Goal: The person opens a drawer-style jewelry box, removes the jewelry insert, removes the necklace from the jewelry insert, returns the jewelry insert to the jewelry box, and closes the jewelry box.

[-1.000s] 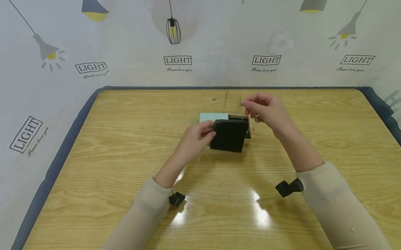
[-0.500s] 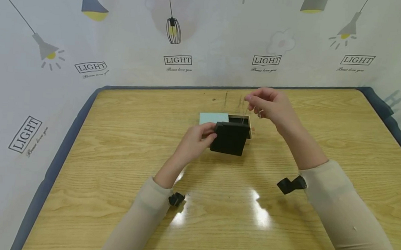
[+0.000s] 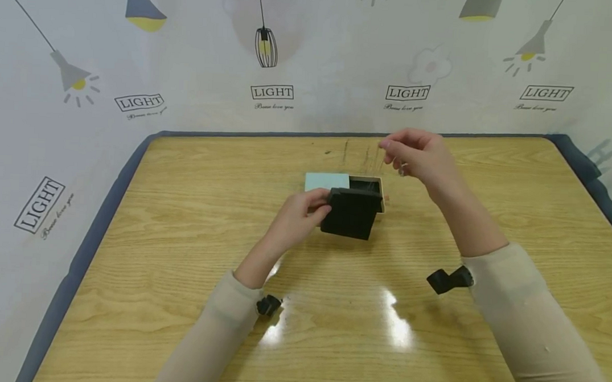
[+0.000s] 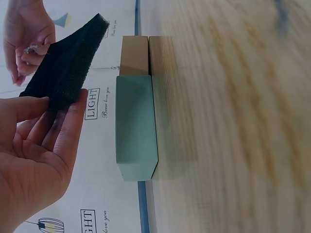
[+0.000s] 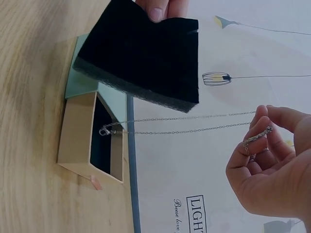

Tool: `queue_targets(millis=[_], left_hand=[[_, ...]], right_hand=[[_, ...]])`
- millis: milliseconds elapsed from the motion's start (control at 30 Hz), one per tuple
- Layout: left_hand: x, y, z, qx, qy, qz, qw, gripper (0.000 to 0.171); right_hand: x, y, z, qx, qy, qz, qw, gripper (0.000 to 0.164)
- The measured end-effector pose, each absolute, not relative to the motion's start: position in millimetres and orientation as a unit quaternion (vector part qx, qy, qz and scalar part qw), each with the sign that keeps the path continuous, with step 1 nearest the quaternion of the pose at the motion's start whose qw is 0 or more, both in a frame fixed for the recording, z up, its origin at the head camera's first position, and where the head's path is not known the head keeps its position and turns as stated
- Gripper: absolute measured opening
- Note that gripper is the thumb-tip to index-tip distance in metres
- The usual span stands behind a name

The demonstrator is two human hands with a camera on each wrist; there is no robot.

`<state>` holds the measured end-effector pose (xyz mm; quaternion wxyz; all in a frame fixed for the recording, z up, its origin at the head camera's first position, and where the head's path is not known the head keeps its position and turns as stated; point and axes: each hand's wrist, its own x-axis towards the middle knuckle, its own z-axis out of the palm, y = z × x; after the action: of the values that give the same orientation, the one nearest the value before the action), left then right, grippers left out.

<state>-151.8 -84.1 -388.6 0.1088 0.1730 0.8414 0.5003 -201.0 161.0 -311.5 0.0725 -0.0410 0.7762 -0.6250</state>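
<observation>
My left hand (image 3: 297,216) pinches one edge of a square black foam pad (image 5: 141,58), holding it raised in front of the box. Between thumb and fingertips, my right hand (image 3: 420,156) grips a thin silver necklace (image 5: 194,117); a ring (image 5: 260,134) is on one of its fingers. Two strands of chain run from those fingertips toward the drawer, and a small pendant (image 5: 105,130) hangs at its opening. The box has a mint-green sleeve (image 4: 136,121) and a tan drawer (image 5: 77,131) with a dark inside, pulled partly out to the right.
The box stands on a wood-grain table (image 3: 207,221) near its back edge. A small pinkish ribbon tab (image 5: 96,183) sticks out of the drawer's end. Behind the table hangs a lamp-printed backdrop (image 3: 332,55).
My right hand has risen and shifted slightly right, drawing the necklace higher over the drawer. The foam pad has tilted and dipped slightly; my left hand has hardly moved.
</observation>
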Motion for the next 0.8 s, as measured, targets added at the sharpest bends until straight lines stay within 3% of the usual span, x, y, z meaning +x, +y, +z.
queue_targets(millis=[433, 800], left_hand=[[-150.4, -86.3, -389.0, 0.164, 0.84, 0.505, 0.109, 0.038], [-150.3, -88.3, -389.6, 0.163, 0.839, 0.507, 0.111, 0.037]], right_hand=[[-203.8, 180.3, -289.8, -0.045, 0.727, -0.683, 0.044, 0.01], [-205.4, 204.1, -292.8, -0.019, 0.733, -0.679, 0.036, 0.011]])
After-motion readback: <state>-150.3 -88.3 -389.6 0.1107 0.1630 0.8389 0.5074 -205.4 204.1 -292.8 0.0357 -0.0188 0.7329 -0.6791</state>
